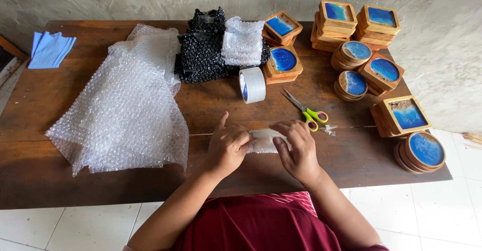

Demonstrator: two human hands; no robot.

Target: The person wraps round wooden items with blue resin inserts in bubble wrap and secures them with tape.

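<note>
Pressing a small bubble-wrapped bundle (265, 140) against the wooden surface (60, 105), the left hand (227, 148) and right hand (299, 150) each grip one end, just below the green-handled scissors (307, 111).

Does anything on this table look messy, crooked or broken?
Nothing looks broken or spilled. The coaster stacks are a bit uneven, and some lean against each other. The scissors lie open near the right hand. Both hands press a small bubble-wrapped bundle.

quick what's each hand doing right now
Left hand: closed on one end of the bubble-wrapped bundle.
Right hand: closed on the bundle's other end.
</note>
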